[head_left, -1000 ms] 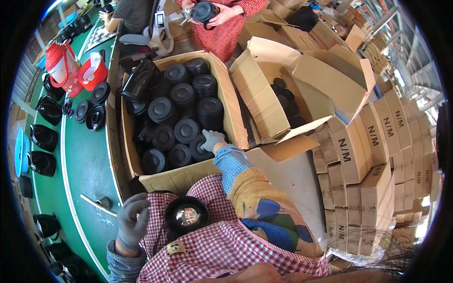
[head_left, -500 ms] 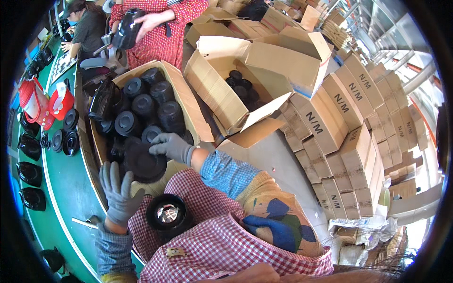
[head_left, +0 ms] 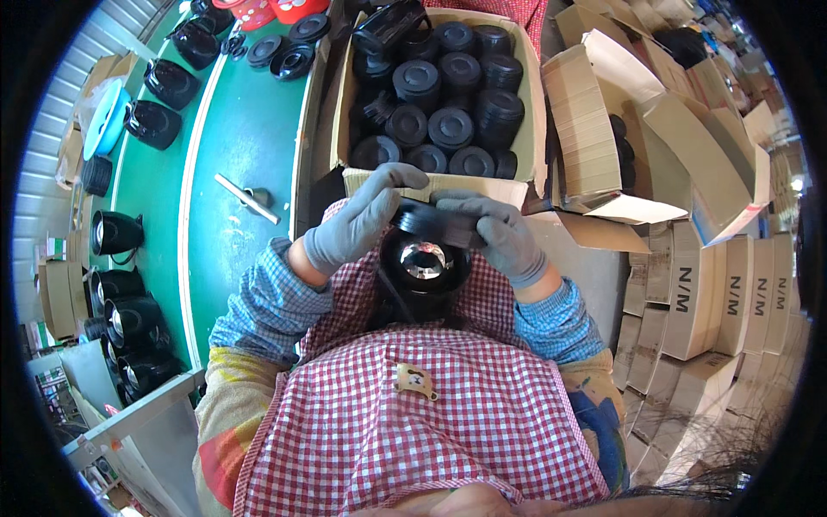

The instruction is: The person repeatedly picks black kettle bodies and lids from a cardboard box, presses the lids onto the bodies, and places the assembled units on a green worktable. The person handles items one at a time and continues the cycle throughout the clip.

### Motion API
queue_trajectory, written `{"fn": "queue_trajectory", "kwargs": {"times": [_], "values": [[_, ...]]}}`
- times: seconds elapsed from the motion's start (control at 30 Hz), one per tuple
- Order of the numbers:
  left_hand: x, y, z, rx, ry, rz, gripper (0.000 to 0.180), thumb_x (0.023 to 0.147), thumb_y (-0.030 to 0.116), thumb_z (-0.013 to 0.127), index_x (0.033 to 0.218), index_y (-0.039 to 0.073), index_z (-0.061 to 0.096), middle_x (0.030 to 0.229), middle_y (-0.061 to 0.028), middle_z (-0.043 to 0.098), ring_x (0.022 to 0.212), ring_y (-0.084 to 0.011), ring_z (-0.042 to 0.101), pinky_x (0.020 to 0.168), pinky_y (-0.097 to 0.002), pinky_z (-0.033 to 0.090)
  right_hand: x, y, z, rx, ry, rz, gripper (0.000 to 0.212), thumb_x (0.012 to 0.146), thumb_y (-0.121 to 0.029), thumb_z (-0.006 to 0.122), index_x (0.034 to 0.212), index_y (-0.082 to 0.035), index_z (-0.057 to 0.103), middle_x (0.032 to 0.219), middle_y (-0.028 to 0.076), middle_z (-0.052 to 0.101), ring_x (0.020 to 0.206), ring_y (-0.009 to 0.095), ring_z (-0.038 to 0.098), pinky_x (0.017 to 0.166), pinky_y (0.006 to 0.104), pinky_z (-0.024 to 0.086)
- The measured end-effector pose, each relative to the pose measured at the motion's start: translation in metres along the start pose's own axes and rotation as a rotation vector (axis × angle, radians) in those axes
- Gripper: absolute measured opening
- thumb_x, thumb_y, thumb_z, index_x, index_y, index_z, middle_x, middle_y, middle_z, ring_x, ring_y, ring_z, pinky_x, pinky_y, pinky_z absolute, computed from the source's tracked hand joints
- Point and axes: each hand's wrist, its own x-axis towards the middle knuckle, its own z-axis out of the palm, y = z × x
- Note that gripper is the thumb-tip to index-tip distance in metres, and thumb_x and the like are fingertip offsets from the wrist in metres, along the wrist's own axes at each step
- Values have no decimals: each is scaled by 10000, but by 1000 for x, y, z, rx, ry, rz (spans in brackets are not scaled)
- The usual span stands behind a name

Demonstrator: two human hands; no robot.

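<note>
A round black ribbed lid [head_left: 438,225], slightly blurred, is held up between my two grey-gloved hands. My left hand [head_left: 362,222] grips its left edge, and my right hand [head_left: 510,239] has its fingers curled round the right edge. Just below the lid, a black jug [head_left: 415,302] with a shiny silvery inside stands upright in my lap, its mouth facing up and partly covered from view. In front of me is an open carton [head_left: 536,121] filled with stacks of black round lids [head_left: 417,80]. Another black jug [head_left: 389,28] lies across the carton's far left corner.
A green workbench [head_left: 245,146] runs along my left, with several black jugs [head_left: 153,123] and loose lids [head_left: 293,60] on it. A white strip [head_left: 247,199] lies there too. A second open carton [head_left: 594,129] and stacked cartons [head_left: 693,293] stand at the right.
My view has swung left. My right hand has come back from the carton, and a black lid is now between both hands above the jug. The left hand, previously spread, now grips it.
</note>
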Motion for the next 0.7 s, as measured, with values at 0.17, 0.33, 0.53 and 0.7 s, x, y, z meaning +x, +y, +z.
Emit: {"fn": "queue_trajectory", "kwargs": {"times": [0.17,0.33,0.53,0.7], "values": [[-19,-32,10,-49,-53,-26,451,1112,283,318,1162,-45,624,1173,-174,648,1131,-295,618,1042,-392,443,-19,30,-7,-183,4,-70,480,927,-410,672,1103,31,742,1255,196,674,1187,309,621,1103,434,411],[-31,-46,22,-34,35,28,356,1078,251,453,1047,-4,699,1104,-161,683,1037,-288,656,962,-382,513,-14,29,1,-403,-71,-161,367,925,-349,686,964,4,774,1151,169,710,1123,283,647,1176,476,323],[-32,-60,22,27,49,115,366,1059,233,473,951,-20,714,1072,-185,691,1045,-338,661,987,-439,497,-14,35,3,-459,-80,-249,179,853,-214,709,811,-42,734,1121,151,723,1123,277,655,1183,489,324],[-31,-65,20,3,17,161,362,1055,243,483,960,-19,715,1061,-182,696,1060,-345,659,996,-446,493,-16,36,4,-493,-77,-253,111,831,-137,693,783,-38,709,1110,152,724,1123,280,655,1176,489,333]]}}
